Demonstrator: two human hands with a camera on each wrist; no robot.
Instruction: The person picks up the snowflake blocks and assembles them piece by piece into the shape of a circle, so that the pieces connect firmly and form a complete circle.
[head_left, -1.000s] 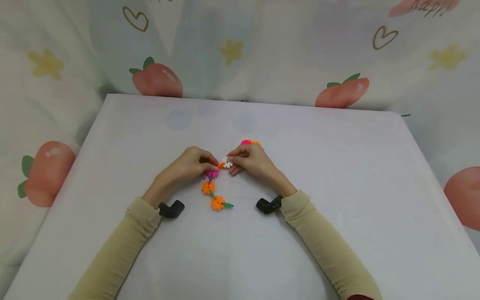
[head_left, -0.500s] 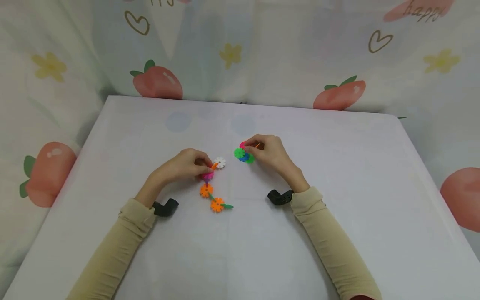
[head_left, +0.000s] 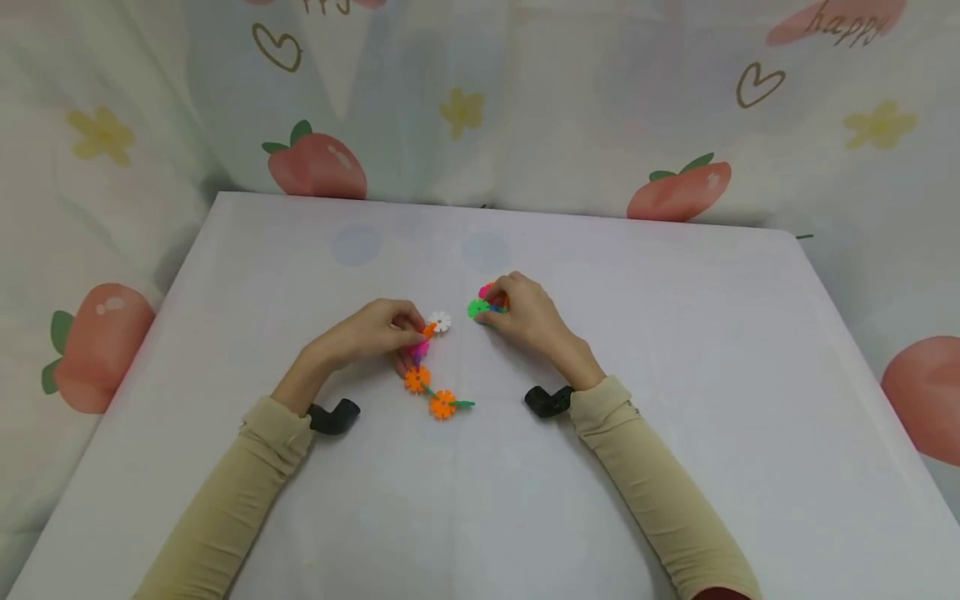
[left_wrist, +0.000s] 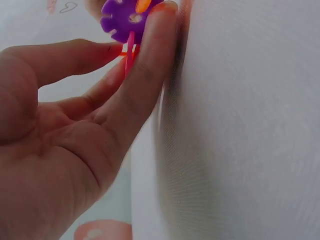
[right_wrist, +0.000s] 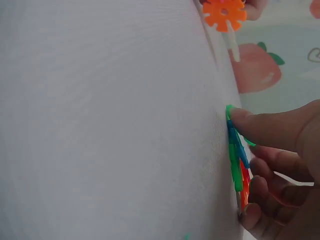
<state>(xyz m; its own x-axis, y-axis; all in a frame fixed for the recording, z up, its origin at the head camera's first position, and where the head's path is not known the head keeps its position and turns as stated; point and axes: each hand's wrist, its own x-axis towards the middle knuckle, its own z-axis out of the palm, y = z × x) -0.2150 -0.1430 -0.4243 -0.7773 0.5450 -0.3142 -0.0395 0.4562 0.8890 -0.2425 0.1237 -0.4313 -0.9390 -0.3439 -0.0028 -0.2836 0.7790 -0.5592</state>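
My left hand (head_left: pixel 371 337) pinches a chain of slotted plastic snowflake discs near its upper end. A white disc (head_left: pixel 439 322) and an orange one stick out past the fingertips. Below the fingers hang a pink disc (head_left: pixel 420 348), a purple disc (left_wrist: pixel 117 20), two orange discs (head_left: pixel 442 404) and green ones seen edge-on. To the right, my right hand (head_left: pixel 528 317) is at a small group of discs on the table. Its thumb and fingers grip a green disc (head_left: pixel 477 309), beside a pink disc (head_left: pixel 485 291) and a blue disc (right_wrist: pixel 231 126). The fingers partly hide this group.
The white tabletop (head_left: pixel 637 333) lies under both hands. A patterned cloth (head_left: pixel 555 108) with fruit prints hangs behind its far edge. Black wrist-worn devices (head_left: pixel 335 417) jut inward from both sleeve cuffs.
My right hand has left the chain's white disc, moved right and back to the small group, and closed in on the green disc. My left hand shifted slightly left with the chain.
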